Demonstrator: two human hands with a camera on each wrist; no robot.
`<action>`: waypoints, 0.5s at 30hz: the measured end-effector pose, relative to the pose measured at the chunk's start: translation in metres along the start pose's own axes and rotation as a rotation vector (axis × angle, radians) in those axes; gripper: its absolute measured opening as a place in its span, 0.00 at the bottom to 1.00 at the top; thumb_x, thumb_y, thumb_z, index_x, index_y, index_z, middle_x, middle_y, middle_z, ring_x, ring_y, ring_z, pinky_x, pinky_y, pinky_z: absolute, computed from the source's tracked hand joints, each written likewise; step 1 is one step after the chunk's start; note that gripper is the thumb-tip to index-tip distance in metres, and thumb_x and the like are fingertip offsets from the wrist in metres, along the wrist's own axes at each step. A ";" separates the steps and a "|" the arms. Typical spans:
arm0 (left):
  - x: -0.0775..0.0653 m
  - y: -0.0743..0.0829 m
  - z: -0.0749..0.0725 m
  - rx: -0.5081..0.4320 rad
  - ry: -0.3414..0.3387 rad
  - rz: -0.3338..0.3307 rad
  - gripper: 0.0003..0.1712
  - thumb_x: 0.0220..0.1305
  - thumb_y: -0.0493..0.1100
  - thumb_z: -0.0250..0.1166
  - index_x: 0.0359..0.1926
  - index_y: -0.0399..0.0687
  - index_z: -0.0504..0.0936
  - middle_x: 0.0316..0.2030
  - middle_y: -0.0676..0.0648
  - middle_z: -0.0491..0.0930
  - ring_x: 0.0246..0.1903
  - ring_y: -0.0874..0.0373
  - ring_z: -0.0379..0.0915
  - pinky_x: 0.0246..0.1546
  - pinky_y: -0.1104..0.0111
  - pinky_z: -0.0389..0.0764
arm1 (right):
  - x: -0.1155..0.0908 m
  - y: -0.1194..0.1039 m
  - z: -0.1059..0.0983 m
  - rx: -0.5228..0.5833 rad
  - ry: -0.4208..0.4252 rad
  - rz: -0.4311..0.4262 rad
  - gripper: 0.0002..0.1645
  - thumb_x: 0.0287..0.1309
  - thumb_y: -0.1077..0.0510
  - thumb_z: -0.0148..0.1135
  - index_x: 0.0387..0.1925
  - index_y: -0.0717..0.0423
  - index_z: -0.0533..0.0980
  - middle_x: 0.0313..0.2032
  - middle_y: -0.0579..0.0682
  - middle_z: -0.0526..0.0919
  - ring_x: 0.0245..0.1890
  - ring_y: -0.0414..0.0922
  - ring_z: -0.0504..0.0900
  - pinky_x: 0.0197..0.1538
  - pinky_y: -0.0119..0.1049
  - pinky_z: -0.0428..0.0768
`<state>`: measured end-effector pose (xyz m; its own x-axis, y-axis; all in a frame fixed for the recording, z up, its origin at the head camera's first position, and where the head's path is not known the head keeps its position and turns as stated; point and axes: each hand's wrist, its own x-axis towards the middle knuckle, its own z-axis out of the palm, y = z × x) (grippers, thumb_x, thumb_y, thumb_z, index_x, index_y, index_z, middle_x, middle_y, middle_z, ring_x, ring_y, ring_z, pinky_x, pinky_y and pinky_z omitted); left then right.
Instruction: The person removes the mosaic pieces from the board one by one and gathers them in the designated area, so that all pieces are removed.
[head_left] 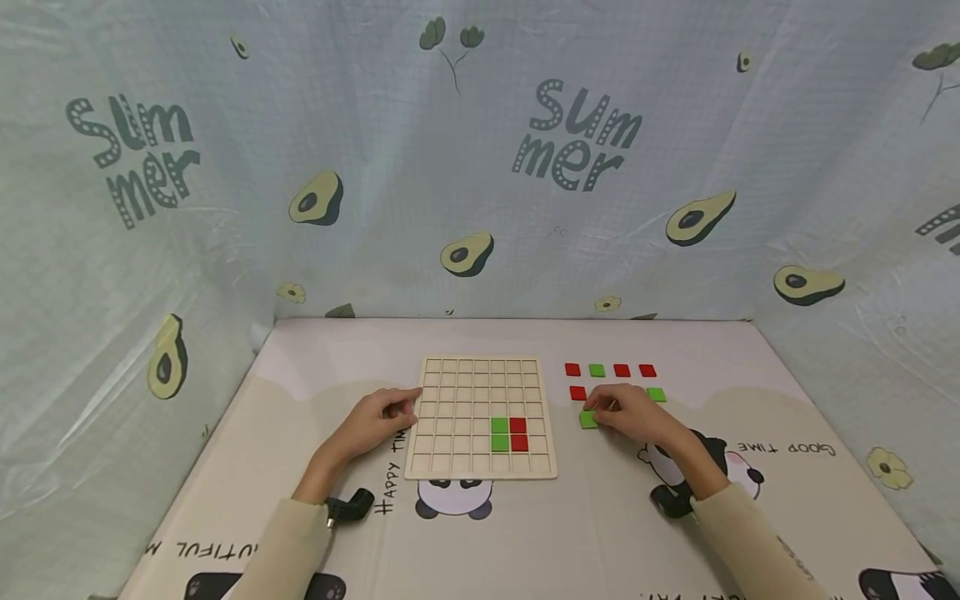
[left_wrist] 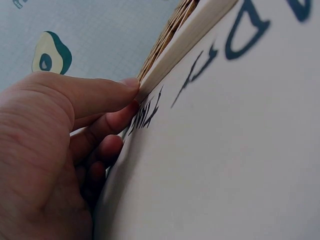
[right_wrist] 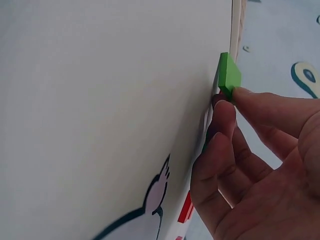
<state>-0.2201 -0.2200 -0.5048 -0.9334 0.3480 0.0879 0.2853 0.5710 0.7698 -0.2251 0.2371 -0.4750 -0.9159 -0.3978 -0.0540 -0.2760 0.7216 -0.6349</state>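
Observation:
A pale wooden grid board (head_left: 457, 408) lies on the table, with two green tiles (head_left: 499, 434) and two red tiles (head_left: 518, 434) set side by side in its lower right cells. At the board's left edge, the thumb and fingertips of my left hand (head_left: 378, 421) touch the rim; the left wrist view shows the thumb (left_wrist: 110, 92) straight against it. To the right of the board, my right hand (head_left: 633, 412) pinches a green square tile (right_wrist: 229, 75) between thumb and fingertips. That tile is tilted in the right wrist view.
Beyond the right hand lie loose red tiles (head_left: 622, 370) and green tiles (head_left: 597, 370) in rows; the hand may hide others. A printed cloth wall (head_left: 390, 167) closes off the back and sides. The tabletop (head_left: 600, 533) bears panda prints and lettering.

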 end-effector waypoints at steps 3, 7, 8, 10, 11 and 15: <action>-0.001 0.001 0.000 -0.006 -0.001 -0.012 0.29 0.69 0.41 0.67 0.68 0.39 0.77 0.36 0.53 0.79 0.37 0.58 0.70 0.39 0.70 0.70 | 0.001 -0.002 0.001 -0.010 0.001 0.009 0.06 0.65 0.64 0.63 0.41 0.53 0.84 0.32 0.48 0.83 0.29 0.40 0.77 0.34 0.33 0.77; -0.001 0.001 0.000 -0.007 -0.001 -0.009 0.29 0.69 0.41 0.67 0.68 0.39 0.77 0.36 0.53 0.78 0.37 0.57 0.70 0.40 0.71 0.70 | 0.003 -0.005 0.002 -0.002 -0.016 0.015 0.05 0.65 0.63 0.64 0.41 0.54 0.83 0.31 0.47 0.82 0.26 0.40 0.78 0.34 0.34 0.76; -0.001 0.001 0.000 -0.007 -0.003 -0.005 0.29 0.69 0.41 0.67 0.68 0.39 0.77 0.36 0.53 0.79 0.37 0.57 0.70 0.40 0.71 0.70 | 0.002 -0.005 0.002 -0.003 -0.024 0.009 0.05 0.65 0.62 0.65 0.41 0.54 0.83 0.30 0.47 0.82 0.26 0.40 0.77 0.34 0.34 0.76; -0.001 0.002 0.000 -0.008 -0.006 0.000 0.29 0.69 0.42 0.67 0.68 0.39 0.77 0.36 0.53 0.79 0.37 0.58 0.70 0.40 0.71 0.70 | 0.002 -0.006 0.001 0.005 -0.035 0.016 0.07 0.62 0.61 0.69 0.42 0.54 0.83 0.29 0.47 0.81 0.27 0.41 0.77 0.34 0.34 0.75; -0.001 0.002 0.000 -0.005 -0.007 0.001 0.29 0.69 0.42 0.67 0.68 0.39 0.77 0.36 0.53 0.79 0.37 0.58 0.70 0.40 0.71 0.70 | 0.002 -0.006 0.001 0.005 -0.041 0.019 0.08 0.60 0.61 0.71 0.42 0.54 0.83 0.29 0.46 0.81 0.28 0.41 0.76 0.34 0.34 0.75; -0.001 0.002 0.000 -0.002 -0.005 0.000 0.29 0.69 0.42 0.67 0.68 0.40 0.77 0.36 0.53 0.79 0.37 0.58 0.70 0.40 0.70 0.70 | 0.002 -0.006 0.000 0.001 -0.061 0.020 0.14 0.54 0.61 0.75 0.42 0.55 0.83 0.29 0.45 0.80 0.30 0.41 0.76 0.35 0.33 0.75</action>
<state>-0.2188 -0.2194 -0.5035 -0.9322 0.3518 0.0847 0.2849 0.5693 0.7711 -0.2250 0.2319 -0.4710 -0.9017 -0.4171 -0.1138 -0.2574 0.7294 -0.6339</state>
